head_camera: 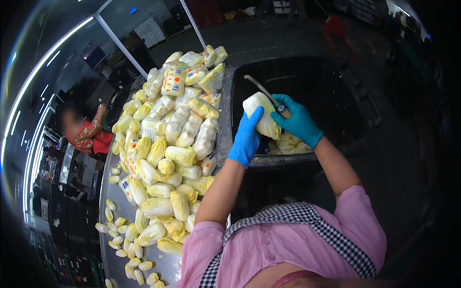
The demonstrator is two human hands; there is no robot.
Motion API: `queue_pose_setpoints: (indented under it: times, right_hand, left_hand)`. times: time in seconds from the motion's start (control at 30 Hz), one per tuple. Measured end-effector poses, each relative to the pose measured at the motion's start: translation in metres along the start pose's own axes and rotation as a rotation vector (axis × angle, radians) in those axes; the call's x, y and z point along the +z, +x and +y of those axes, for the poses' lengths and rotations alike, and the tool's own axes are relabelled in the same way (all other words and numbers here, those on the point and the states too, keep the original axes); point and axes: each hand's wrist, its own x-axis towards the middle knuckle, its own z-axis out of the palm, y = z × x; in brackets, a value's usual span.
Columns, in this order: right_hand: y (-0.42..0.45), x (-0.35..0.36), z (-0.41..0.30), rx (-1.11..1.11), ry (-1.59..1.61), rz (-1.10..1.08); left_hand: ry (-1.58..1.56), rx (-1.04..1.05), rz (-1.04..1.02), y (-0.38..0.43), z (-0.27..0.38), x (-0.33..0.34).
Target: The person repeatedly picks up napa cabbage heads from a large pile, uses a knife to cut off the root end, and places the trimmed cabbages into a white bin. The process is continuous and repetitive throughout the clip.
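In a blue glove, my left hand (249,135) holds a napa cabbage (260,111) over a dark plastic bin (225,111). The cabbage's white base is turned up and away from me, its yellow-green leaves toward me. My right hand (300,120), gloved in teal, grips a knife (264,90) by its handle. The curved blade points up to the left and lies just behind the cabbage's right side; whether it touches is hard to tell. Loose cabbage leaves (290,144) show in the bin beneath my hands.
Left of the bin, a metal table (164,264) carries a large heap of napa cabbages (156,207), some in printed plastic bags (173,82). Small cabbage hearts (120,230) lie along its outer edge. A person in red (90,138) stands beyond the table. A perforated metal post (120,43) rises behind.
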Motion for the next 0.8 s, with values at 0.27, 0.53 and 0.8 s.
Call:
queue_pose_setpoints:
  times: [0.27, 0.53, 0.8]
  right_hand:
    - [0.008, -0.002, 0.006, 0.073, -0.012, 0.045]
    - [0.017, 0.008, 0.018, 0.129, 0.071, 0.013]
    - [0.005, 0.021, -0.021, 0.253, 0.166, -0.269]
  left_hand:
    - [-0.178, -0.030, 0.077, -0.007, 0.014, -0.020]
    - [-0.186, -0.095, 0.039, -0.017, 0.012, -0.026]
    - [-0.181, -0.165, -0.045, -0.033, 0.012, -0.029]
